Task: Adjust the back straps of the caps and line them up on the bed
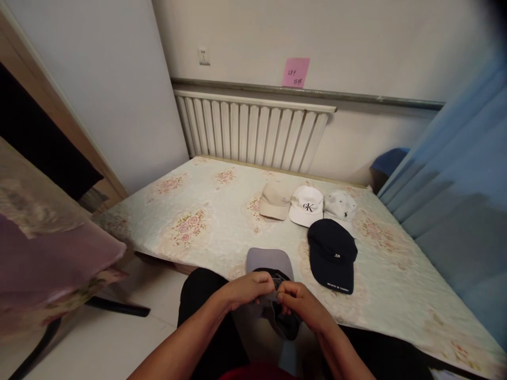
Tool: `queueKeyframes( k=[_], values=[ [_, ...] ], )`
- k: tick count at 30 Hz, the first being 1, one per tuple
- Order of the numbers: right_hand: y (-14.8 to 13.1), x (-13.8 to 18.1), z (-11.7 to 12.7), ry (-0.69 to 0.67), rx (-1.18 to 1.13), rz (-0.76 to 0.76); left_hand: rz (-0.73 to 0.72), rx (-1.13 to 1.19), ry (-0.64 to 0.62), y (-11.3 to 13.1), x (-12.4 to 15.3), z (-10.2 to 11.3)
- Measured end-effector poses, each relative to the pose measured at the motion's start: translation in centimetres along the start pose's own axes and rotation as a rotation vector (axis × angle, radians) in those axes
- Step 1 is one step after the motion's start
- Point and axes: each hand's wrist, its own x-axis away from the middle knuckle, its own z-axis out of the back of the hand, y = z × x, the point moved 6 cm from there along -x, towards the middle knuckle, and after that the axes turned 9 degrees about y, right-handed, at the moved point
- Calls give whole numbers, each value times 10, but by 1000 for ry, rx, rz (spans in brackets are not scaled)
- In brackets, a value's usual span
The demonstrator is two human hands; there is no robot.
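A grey baseball cap [269,258] is held over my lap at the bed's near edge, its brim pointing away from me and its dark inside partly showing. My left hand [251,289] pinches the cap's back edge from the left. Close beside it, my right hand [299,302] is closed on the same back part, fingertips almost meeting the left ones. What exactly lies between the fingertips is too small to make out. Just right of the hands lies a navy cap [332,253] with small white lettering, brim toward me.
Behind the navy cap sit a beige cap [274,201], a white cap [307,206] with black letters and a white patterned cap [339,205]. They lie on a floral-covered bed [225,211]. A radiator [253,129] stands behind, a blue curtain [455,153] hangs right, and a covered chair [59,253] is left.
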Motion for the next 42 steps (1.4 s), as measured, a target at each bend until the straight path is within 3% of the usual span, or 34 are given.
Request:
queueKeyframes(
  k=[7,17,24,34,37,42],
  values=[
    [-1,-1,3,74,-11,3,11,10,24,-3,-2,1],
    [-6,3,-5,-68,-6,-7,-8,-51,18,-1,-5,1],
    [-13,1,-3,2,9,33,-34,-69,25,14,-4,3],
    [-22,-2,-18,-241,-54,-77,-107,-172,72,30,-2,13],
    [-30,-8,-17,-204,-178,-92,-140,-126,202,40,-1,23],
    [-50,-23,-6,-48,-468,-4,-169,85,735,42,9,69]
  ],
)
